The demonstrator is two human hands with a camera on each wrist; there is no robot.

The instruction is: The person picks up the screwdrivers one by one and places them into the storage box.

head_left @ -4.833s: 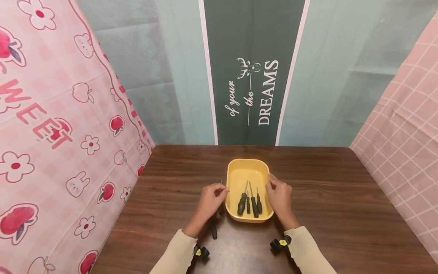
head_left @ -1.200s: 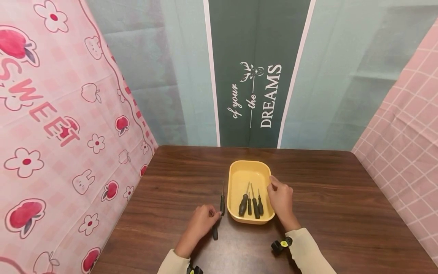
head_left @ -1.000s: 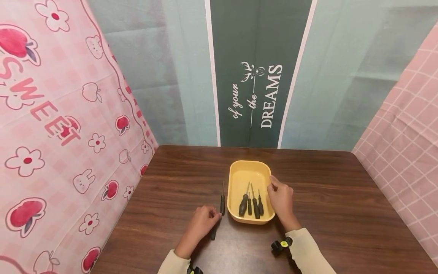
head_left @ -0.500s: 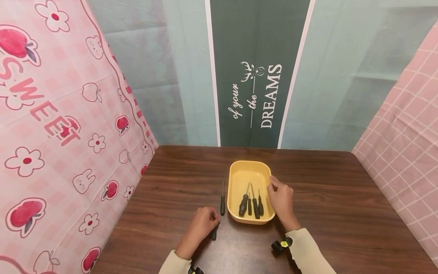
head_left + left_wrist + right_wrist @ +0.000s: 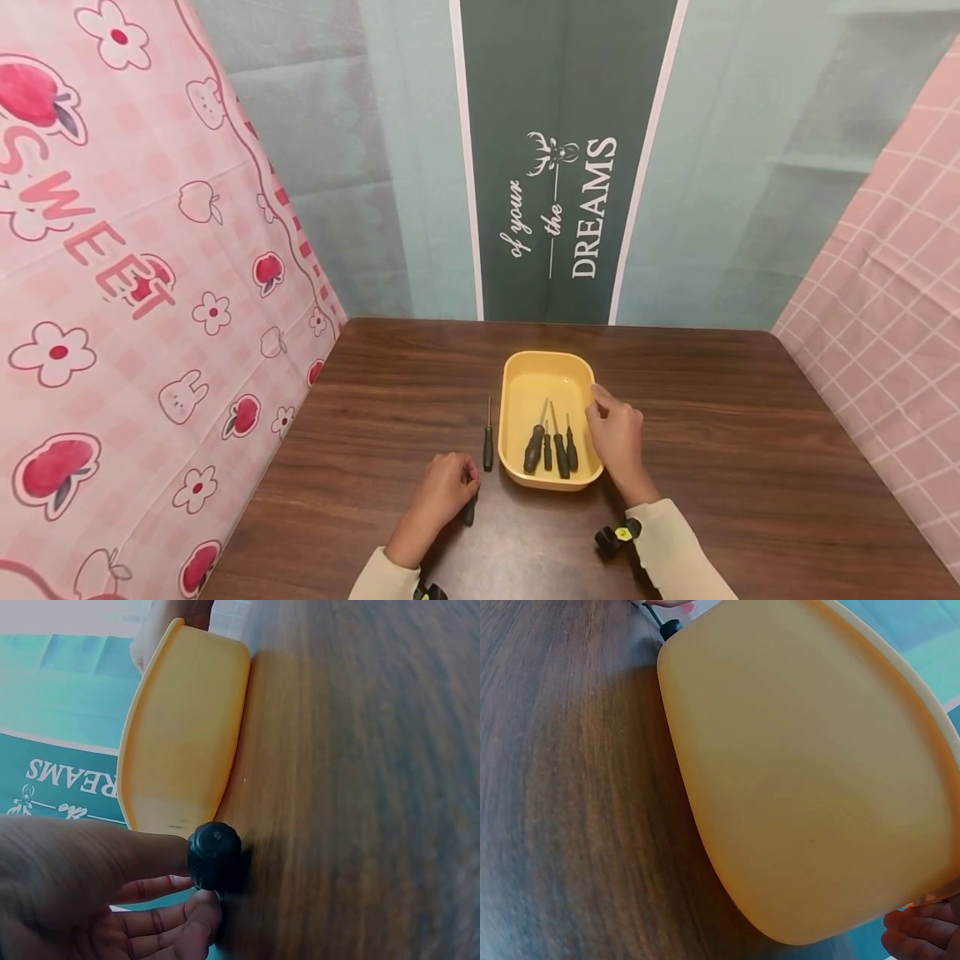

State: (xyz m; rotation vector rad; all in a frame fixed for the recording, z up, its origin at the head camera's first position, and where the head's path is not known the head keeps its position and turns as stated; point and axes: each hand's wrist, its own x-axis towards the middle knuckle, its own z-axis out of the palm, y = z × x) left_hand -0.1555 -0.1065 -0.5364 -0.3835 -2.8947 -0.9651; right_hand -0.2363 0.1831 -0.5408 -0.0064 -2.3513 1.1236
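My left hand [image 5: 447, 486] pinches a black-handled screwdriver [image 5: 469, 510] between thumb and fingers, low over the table to the left of the tray. In the left wrist view its round handle end [image 5: 216, 855] faces the camera, close to the tabletop; the shaft is hidden by my hand. Another screwdriver [image 5: 488, 448] lies beside the yellow tray [image 5: 507, 392], shaft pointing away from me. Several black-handled screwdrivers [image 5: 533, 450] rest inside the tray, handles toward me. With thumb and fingers, my right hand [image 5: 617, 433] grips the tray's right rim.
Brown wood-grain tabletop [image 5: 720, 433] surrounds the tray. Fabric hangings stand behind and on both sides: a printed pink one [image 5: 172, 275] at left, a green lettered one [image 5: 555, 100] behind, and a checked pink one [image 5: 900, 275] at right.
My left hand has left the tray's left rim, come back toward me, and taken hold of the nearer loose screwdriver, shifting it slightly. My right hand has stayed on the rim.
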